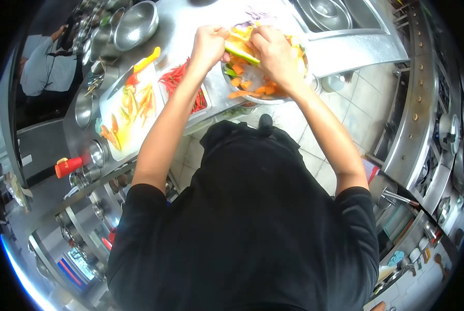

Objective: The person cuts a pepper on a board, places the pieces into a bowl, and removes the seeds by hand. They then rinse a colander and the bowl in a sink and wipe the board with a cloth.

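Over a large metal bowl full of cut orange, yellow and green vegetables, my left hand is closed on one end of a long green vegetable piece. At the other end of that piece is my right hand, its fingers bent and pressed together; what its fingertips hold is hidden. Left of the bowl stands a tray of red chillies. Further left, a white cutting board bears yellow and orange strips and a knife with a yellow handle.
Metal bowls stand at the upper left, and a sink is at the upper right. A red bottle lies near the counter's left end. Another person is at the far left. Stoves line the right side.
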The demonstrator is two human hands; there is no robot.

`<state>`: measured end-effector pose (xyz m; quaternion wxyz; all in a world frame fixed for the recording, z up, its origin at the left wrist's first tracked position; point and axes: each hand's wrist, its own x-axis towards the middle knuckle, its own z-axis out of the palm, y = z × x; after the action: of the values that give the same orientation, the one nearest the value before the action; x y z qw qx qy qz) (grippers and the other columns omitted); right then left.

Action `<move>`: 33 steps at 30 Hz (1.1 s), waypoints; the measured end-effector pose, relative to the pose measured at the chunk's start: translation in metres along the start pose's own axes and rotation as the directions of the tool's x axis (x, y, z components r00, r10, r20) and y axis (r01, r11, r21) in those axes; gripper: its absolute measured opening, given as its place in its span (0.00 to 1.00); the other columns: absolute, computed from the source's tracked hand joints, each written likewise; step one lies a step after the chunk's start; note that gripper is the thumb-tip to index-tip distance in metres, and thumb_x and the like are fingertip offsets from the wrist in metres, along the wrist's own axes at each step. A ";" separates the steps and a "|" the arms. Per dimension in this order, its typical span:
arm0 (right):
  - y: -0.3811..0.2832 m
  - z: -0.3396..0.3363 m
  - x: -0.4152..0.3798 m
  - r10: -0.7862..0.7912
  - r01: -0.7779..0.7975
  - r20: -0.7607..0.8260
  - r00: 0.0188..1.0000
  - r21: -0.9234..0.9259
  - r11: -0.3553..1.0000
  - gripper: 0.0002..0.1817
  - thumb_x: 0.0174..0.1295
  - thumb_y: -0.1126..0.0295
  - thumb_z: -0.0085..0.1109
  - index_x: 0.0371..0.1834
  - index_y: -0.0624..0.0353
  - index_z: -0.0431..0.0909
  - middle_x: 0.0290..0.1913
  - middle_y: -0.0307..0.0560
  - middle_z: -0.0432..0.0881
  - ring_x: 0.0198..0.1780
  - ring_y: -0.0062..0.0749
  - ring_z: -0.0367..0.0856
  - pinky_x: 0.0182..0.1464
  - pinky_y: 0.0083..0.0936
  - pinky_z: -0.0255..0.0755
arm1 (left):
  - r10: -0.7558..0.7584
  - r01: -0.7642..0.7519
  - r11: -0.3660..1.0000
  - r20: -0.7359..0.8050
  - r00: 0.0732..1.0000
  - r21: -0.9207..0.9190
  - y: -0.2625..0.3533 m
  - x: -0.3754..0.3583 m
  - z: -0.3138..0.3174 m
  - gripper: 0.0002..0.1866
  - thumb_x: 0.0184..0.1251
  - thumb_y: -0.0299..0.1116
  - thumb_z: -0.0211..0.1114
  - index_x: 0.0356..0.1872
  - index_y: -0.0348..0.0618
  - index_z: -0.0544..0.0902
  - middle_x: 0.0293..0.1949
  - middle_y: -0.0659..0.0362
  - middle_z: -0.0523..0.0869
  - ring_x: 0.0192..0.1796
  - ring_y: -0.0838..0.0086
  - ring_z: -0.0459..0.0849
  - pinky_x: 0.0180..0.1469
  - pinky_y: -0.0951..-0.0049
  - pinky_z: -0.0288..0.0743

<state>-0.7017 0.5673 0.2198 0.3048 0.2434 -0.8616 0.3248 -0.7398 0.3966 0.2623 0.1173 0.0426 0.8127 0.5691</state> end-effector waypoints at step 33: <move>0.008 -0.013 0.022 0.456 -0.506 0.355 0.816 0.058 0.860 0.13 0.58 0.63 0.61 0.39 0.60 0.83 0.30 0.46 0.86 0.33 0.22 0.83 0.39 0.21 0.74 | 0.798 -0.643 0.563 -0.140 0.586 0.518 -0.017 0.056 0.052 0.08 0.55 0.32 0.57 0.25 0.40 0.81 0.22 0.48 0.81 0.23 0.58 0.80 0.27 0.59 0.73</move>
<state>-0.7172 0.5771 0.2392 0.0451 0.0899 -0.9067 0.4096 -0.7802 0.4497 0.2218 -0.2932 0.2962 0.8271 0.3771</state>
